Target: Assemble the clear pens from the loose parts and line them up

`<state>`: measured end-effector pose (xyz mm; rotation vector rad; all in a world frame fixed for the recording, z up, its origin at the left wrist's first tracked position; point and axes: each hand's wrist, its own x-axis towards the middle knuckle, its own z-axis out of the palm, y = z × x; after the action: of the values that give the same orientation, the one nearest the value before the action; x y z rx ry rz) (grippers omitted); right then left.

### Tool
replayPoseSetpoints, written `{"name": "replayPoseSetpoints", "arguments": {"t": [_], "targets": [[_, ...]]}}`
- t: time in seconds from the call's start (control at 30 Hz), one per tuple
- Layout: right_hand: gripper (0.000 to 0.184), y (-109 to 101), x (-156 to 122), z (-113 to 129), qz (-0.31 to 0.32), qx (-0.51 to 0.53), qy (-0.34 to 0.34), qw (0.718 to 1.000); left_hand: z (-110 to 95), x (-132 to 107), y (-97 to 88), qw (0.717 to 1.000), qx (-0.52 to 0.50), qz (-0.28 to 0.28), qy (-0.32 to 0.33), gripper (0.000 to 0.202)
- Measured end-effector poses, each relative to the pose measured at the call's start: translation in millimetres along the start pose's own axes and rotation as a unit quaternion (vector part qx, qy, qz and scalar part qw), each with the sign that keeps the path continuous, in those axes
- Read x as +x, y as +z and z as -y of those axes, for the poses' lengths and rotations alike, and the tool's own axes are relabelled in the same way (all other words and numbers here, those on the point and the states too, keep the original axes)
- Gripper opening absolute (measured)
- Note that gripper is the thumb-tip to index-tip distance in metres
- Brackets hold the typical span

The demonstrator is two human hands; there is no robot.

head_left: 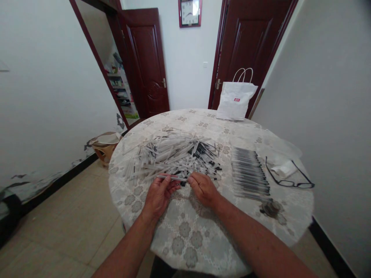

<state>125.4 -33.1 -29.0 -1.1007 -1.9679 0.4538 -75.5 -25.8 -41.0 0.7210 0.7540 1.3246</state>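
Head view: left grip (pixel 160 194) and right grip (pixel 203 188) pinch a tube (pixel 175 178) by the pile (pixel 171 152); slipping could lose it there

The indoor light is dim, cool and fairly even. A pale reflection glares off the wall clock (pixel 189 16) at twelve o'clock; sheen edges the left door (pixel 145 58) at eleven. Soft shadow falls on the surface (pixel 214 251) beneath the right hand (pixel 203 188). Fine plastic tubes (pixel 171 152) smear together. Wide-angle distortion slants the right door (pixel 252 42) at one; the two-o'clock corner darkens.
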Motion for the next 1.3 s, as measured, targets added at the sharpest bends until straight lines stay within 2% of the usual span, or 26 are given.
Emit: {"name": "replayPoseSetpoints", "arguments": {"t": [0.1,0.17,0.57,0.8,1.1,1.3], "targets": [[0.009,-1.0,-1.4,2.3,-0.018,0.021,0.001,1.0,0.5,0.1,-0.4,1.0,-0.002,0.001,0.006,0.034],[0.006,-1.1,-2.0,3.7,-0.021,0.023,0.002,1.0,0.4,0.1,-0.3,1.0,-0.002,0.002,0.007,0.034],[0.031,4.3,-0.4,1.3,-0.009,0.018,0.042,0.999,0.2,0.1,-1.1,1.0,0.007,0.003,0.008,0.036],[0.017,1.0,-2.2,0.8,-0.02,0.043,0.038,0.998,0.0,-0.3,0.3,1.0,-0.001,-0.021,0.019,0.038],[0.028,2.8,-6.1,1.1,0.018,0.111,0.088,0.99,-1.3,-2.1,2.9,1.0,0.004,-0.008,0.014,0.036],[0.023,1.5,-4.6,1.1,0.015,0.077,0.074,0.994,-1.0,-1.7,2.3,1.0,0.004,-0.012,0.015,0.037]]}}
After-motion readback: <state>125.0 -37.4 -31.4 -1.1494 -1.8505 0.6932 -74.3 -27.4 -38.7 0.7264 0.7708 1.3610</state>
